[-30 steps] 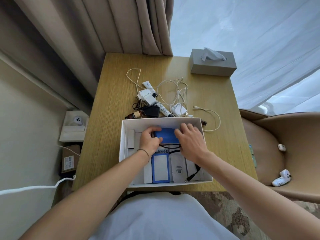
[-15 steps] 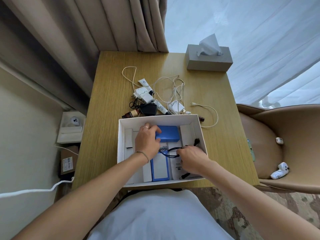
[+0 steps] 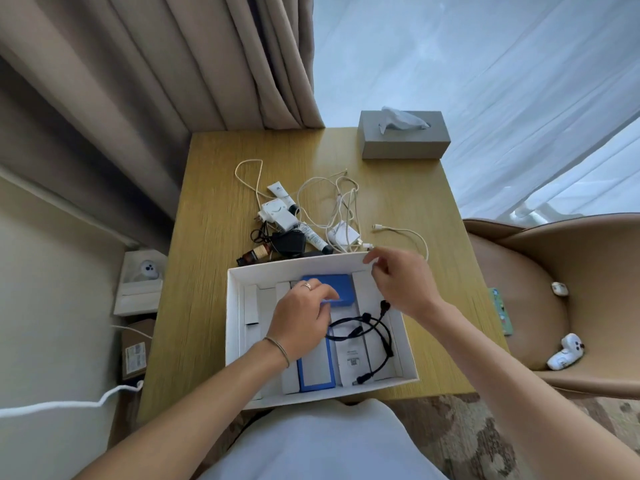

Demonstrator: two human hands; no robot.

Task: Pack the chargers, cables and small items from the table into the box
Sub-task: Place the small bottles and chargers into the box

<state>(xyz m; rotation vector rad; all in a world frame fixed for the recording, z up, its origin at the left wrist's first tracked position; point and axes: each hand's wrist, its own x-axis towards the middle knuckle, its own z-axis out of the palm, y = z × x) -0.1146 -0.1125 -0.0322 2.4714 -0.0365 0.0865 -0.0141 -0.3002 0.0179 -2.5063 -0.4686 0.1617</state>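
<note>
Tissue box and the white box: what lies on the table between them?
In the head view, between the tissue box and the white box lies the unpacked pile: tangled white cables, white chargers, a black adapter, tubes and a small brown bottle.

Soft, even daylight comes through the sheer white curtain (image 3: 485, 81) at the upper right, which is the brightest area and slightly washed out, while the beige wall (image 3: 52, 271) and the floor at the lower left sit in dimmer light. The yellow-brown wooden table (image 3: 214, 271) carries a mild sheen near its far edge, and shadows there are faint and soft-edged. The wide-angle lens bends the heavy beige drapes (image 3: 173, 64) and stretches the forearms at the borders, and the picture is slightly soft overall, with some smearing around the right hand (image 3: 398, 282).
</note>
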